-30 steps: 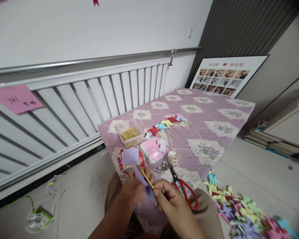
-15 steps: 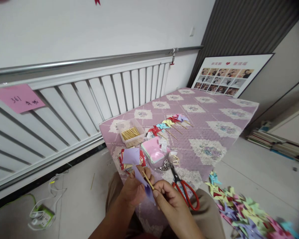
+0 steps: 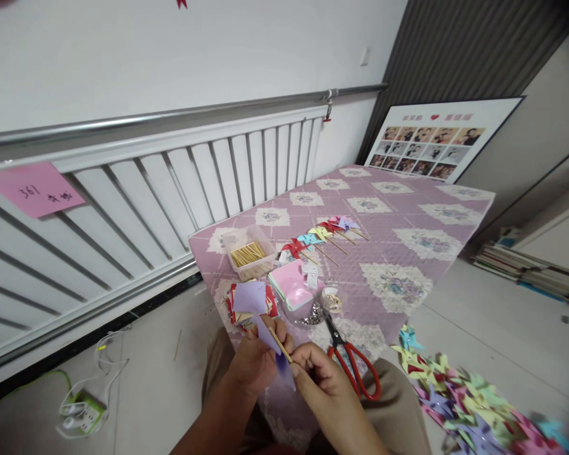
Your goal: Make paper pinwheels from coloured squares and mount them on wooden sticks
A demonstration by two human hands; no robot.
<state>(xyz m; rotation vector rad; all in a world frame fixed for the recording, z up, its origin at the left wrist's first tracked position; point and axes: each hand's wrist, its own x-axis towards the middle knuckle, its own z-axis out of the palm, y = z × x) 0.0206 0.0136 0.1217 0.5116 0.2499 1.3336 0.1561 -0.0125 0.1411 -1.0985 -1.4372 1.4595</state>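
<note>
Over the near edge of the table, my left hand (image 3: 253,363) is closed around a curled piece of purple paper (image 3: 266,335). A thin wooden stick (image 3: 279,345) lies against the paper, and my right hand (image 3: 329,395) pinches its lower end between thumb and fingers. My fingers partly hide where stick and paper meet. Just right of my right hand lie scissors with red handles (image 3: 370,379). Beyond my left hand sits a pile of coloured paper squares, a purple sheet (image 3: 250,297) on top.
A clear plastic box (image 3: 269,259) holds many sticks. Pink paper (image 3: 289,278), small metal pins (image 3: 314,314) and a small tub (image 3: 332,300) stand nearby. Several finished pinwheels (image 3: 320,234) lie farther back. More pinwheels (image 3: 474,404) are heaped low on the right. A radiator (image 3: 194,183) borders the table.
Both hands keep nearly the same grip on the paper and stick. The stick and purple paper have shifted very slightly, and so has the whole view.
</note>
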